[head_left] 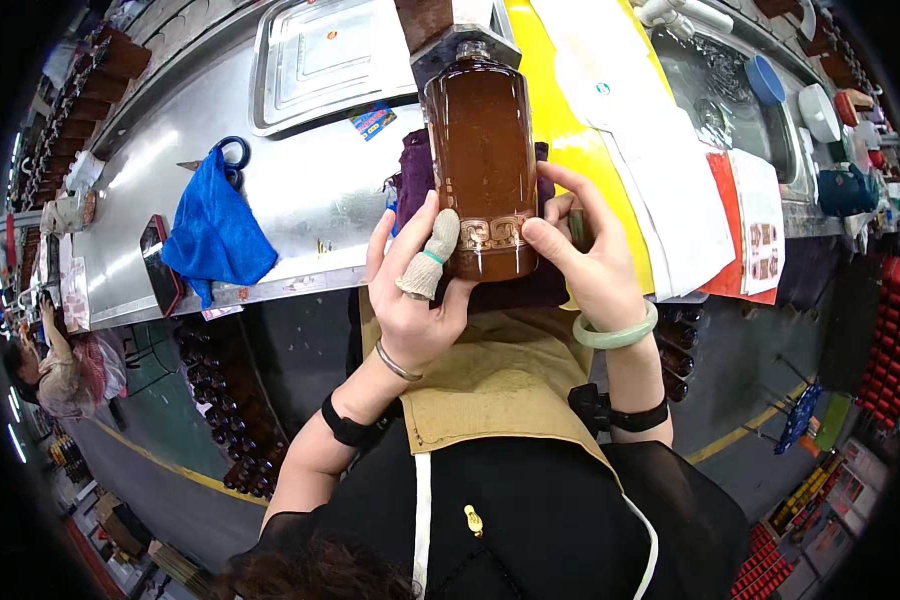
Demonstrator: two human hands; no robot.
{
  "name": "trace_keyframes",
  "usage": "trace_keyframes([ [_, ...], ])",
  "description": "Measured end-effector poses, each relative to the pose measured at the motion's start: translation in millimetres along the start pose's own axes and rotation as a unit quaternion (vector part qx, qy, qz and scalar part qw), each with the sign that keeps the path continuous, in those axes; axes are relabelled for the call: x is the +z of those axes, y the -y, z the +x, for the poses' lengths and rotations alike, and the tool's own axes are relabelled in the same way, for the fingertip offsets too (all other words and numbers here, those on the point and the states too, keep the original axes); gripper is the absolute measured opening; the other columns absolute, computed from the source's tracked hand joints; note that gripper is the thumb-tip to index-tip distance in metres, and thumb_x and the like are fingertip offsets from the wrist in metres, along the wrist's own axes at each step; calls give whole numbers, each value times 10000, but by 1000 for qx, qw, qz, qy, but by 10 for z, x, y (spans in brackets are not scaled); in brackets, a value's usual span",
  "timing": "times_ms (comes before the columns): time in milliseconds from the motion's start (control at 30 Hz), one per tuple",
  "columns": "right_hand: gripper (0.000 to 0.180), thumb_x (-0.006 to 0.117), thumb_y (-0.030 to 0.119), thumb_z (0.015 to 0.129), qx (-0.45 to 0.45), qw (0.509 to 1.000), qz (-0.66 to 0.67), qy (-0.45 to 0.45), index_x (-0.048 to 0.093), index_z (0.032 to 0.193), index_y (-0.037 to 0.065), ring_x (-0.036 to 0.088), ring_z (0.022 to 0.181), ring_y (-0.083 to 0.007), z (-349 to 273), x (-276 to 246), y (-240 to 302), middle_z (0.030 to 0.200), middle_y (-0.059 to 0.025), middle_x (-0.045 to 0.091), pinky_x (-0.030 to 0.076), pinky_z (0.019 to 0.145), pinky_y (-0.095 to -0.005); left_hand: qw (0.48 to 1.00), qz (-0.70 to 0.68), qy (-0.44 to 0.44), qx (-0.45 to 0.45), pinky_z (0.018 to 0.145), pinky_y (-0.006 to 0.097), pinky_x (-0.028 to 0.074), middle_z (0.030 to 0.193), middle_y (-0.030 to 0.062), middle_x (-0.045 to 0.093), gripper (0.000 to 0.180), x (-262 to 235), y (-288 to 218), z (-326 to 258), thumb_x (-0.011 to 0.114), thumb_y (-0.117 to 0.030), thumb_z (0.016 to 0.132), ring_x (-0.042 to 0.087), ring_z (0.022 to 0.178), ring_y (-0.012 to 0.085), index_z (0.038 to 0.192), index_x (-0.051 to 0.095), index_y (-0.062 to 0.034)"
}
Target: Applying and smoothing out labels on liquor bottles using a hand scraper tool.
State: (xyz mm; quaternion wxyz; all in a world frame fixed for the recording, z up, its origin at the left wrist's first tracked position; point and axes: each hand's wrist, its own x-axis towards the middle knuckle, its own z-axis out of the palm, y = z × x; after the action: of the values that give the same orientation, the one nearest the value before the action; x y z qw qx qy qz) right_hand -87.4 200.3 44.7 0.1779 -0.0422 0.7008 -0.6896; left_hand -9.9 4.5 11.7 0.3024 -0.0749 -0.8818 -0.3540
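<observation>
A tall glossy brown ceramic bottle (480,150) with a patterned band near its base is held up over the edge of a steel workbench (300,190). My left hand (410,290) grips its lower left side, the thumb wearing a knitted finger cot. My right hand (580,255) clasps the lower right side, thumb on the patterned band. A green bangle sits on the right wrist and a thin metal bracelet on the left. Behind the bottle lies a dark purple cloth (415,170).
A blue cloth (215,230) with scissors lies left on the bench, beside a dark phone (158,265). A metal tray (330,55) sits at the back. Yellow and white sheets (620,130) lie to the right, then a sink (730,100). Another person works at far left (55,370).
</observation>
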Motion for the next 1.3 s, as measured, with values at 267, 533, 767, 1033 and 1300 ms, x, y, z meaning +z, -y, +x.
trace_keyframes([
  [267, 710, 897, 213, 848, -21, 997, -67, -39, 559, 1436, 1, 455, 799, -72, -58, 169, 136, 877, 37, 492, 414, 738, -221, 998, 58, 4, 11, 1221, 598, 301, 1398, 234, 664, 637, -1, -27, -10, 714, 80, 749, 610, 1350, 392, 1380, 634, 57],
  [533, 702, 889, 184, 849, -2, 999, -29, -29, 558, 1441, 4, 415, 794, -71, -51, 202, 128, 884, 57, 439, 401, 747, -208, 997, 63, 25, 25, 1207, 575, 333, 1374, 241, 675, 646, -34, -30, -3, 700, 112, 720, 639, 1318, 387, 1362, 640, 76],
  [767, 671, 836, 171, 915, 13, 999, 32, 1, 526, 1474, -33, 435, 810, -38, -24, 108, 111, 902, 58, 475, 387, 732, -191, 997, 71, 23, 25, 1174, 538, 369, 1388, 218, 677, 523, -11, 3, -21, 757, 32, 693, 641, 1326, 349, 1214, 710, 48],
  [1033, 684, 849, 136, 895, 21, 999, 25, -16, 533, 1480, -28, 437, 806, -39, -30, 153, 124, 884, 65, 478, 390, 739, -190, 998, 58, 15, 27, 1174, 548, 380, 1361, 251, 681, 633, -7, -7, -21, 728, 107, 725, 643, 1310, 393, 1352, 651, 79],
  [1300, 713, 868, 175, 879, -2, 1000, -8, -2, 532, 1474, -29, 430, 805, -44, -36, 126, 122, 905, 60, 465, 379, 729, -188, 997, 68, 15, 22, 1162, 533, 388, 1382, 216, 679, 558, -2, -1, -22, 774, 4, 724, 636, 1324, 355, 1275, 697, 45],
])
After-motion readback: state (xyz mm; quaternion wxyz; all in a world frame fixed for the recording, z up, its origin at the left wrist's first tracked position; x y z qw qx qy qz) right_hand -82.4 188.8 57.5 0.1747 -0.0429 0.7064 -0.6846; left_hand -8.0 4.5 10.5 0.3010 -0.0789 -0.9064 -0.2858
